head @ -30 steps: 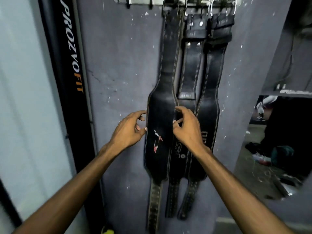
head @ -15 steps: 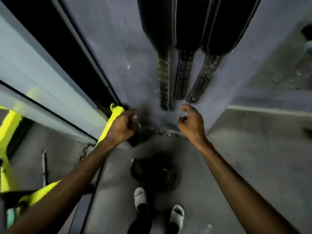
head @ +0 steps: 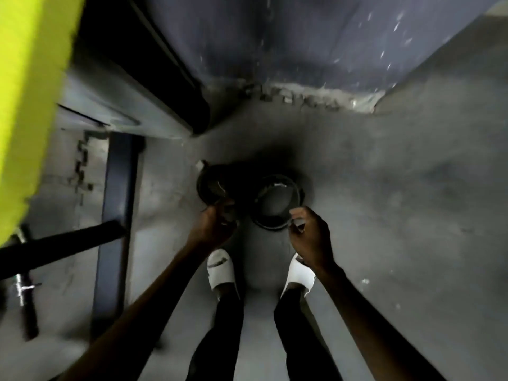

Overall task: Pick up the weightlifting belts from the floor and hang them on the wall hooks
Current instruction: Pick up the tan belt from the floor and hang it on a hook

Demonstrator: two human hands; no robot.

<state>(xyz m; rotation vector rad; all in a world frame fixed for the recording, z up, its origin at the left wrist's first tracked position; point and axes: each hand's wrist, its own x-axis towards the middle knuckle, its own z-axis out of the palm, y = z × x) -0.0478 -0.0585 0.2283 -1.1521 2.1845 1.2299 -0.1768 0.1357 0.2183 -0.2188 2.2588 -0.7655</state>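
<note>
Both half-curled hands, left hand (head: 213, 225) and right hand (head: 308, 232), reach the coiled weightlifting belts (head: 276, 204) just beyond the white slippers (head: 221, 270), grip unclear; thick leather looks stiff, best gripped across the coil's rim.

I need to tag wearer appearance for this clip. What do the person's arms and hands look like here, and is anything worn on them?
Both forearms are bare, with no sleeves in view. The left hand and right hand show no gloves, and no watch, ring or strap that I can make out, though the picture is blurred and dim.

Grey floor (head: 412, 215), speckled blue wall (head: 302, 37)
</note>
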